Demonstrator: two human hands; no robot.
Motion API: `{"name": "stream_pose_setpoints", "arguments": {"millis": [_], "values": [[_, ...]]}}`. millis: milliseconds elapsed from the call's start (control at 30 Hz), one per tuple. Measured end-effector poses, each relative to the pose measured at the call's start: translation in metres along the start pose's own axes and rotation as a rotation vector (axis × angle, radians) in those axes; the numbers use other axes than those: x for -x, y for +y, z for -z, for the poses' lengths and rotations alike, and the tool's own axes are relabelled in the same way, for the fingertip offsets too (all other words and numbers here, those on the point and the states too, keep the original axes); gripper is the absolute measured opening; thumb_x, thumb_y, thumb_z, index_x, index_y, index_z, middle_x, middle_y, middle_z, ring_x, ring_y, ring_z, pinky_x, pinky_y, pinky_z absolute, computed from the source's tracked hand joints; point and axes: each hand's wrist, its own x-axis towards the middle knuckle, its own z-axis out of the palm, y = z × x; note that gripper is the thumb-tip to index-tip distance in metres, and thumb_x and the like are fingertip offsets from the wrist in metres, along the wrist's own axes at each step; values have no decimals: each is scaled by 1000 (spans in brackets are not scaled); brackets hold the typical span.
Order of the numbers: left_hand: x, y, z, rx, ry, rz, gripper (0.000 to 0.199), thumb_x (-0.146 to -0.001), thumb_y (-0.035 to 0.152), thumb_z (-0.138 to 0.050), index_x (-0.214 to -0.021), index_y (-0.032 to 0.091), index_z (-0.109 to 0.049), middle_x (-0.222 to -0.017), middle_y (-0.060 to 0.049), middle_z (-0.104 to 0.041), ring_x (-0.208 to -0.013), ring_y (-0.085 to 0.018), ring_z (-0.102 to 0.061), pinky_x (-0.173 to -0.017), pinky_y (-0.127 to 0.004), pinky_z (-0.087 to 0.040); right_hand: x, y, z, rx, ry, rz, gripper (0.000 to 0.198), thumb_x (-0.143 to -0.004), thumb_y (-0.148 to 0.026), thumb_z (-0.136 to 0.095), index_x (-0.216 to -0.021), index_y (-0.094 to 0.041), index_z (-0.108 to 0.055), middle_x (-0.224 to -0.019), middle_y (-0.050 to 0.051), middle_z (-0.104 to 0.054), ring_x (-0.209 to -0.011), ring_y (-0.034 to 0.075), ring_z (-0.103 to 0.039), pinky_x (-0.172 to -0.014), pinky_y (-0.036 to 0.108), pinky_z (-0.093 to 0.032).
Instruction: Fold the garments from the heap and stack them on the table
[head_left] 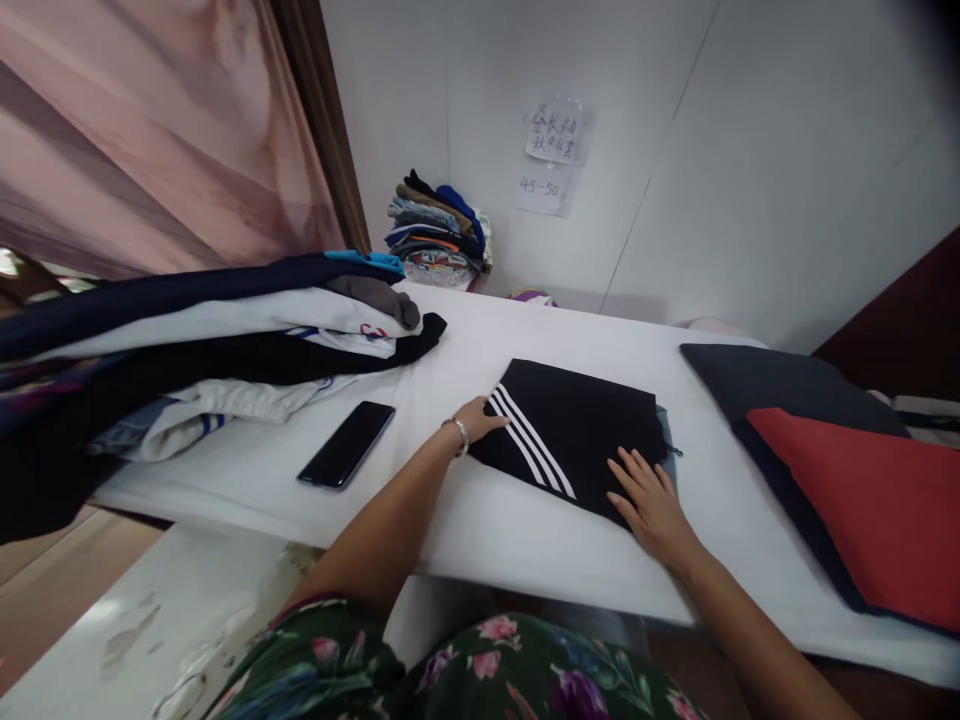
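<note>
On the white table lies a folded black garment (pixel 577 410) with three white stripes running diagonally across its left part. A bit of grey cloth and a dark cord end show at its right edge. My left hand (pixel 480 422), with a bracelet at the wrist, holds the garment's left edge, thumb on top and the other fingers partly hidden. My right hand (pixel 652 505) rests flat on the lower right corner, its fingers spread.
A phone (pixel 347 445) lies left of the garment, near a heap of loose clothes (pixel 225 325). Folded red (pixel 870 500) and dark grey (pixel 795 385) garments lie at the right. Behind the table rises a clothes stack (pixel 435 235) against the wall, with handwritten paper signs (pixel 555 130).
</note>
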Motion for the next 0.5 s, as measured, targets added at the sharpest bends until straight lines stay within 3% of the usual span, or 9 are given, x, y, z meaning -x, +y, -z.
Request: {"name": "stream_pose_setpoints", "arguments": {"millis": [100,200,333,500], "values": [[17,-6,2,121,-41,64,67,-67,44,-76,-124,16,-56,-117,-14,-67,-92,-26,-68,-75,-32,-53,1,1,-3,-21,8,-7,50,-96,-44,-36,-144,-29,-41,-152,5,-35,-142,27,-27,-111,56,-27],[27,-12,5,122,-54,138,72,-65,44,-77,-127,16,-54,-104,-13,-71,-67,-22,-68,-55,-29,-50,2,3,-7,-49,7,-27,52,-95,-48,-36,-143,-29,-42,-152,4,-36,-142,28,-27,-111,58,-27],[28,-22,8,29,56,114,67,-61,37,-81,-121,16,-59,-86,-8,-71,-66,-20,-66,-55,-25,-46,7,9,-13,-125,4,-58,53,-93,-48,-39,-144,-35,-39,-152,1,-35,-141,31,-28,-112,60,-28],[25,-27,10,80,-1,146,55,-70,30,-73,-121,15,-58,-55,4,-58,-47,-15,-55,-47,-24,-40,21,18,-18,-246,79,-124,59,-88,-49,-46,-143,-53,-28,-151,-8,-35,-138,35,-32,-109,64,-32]]}}
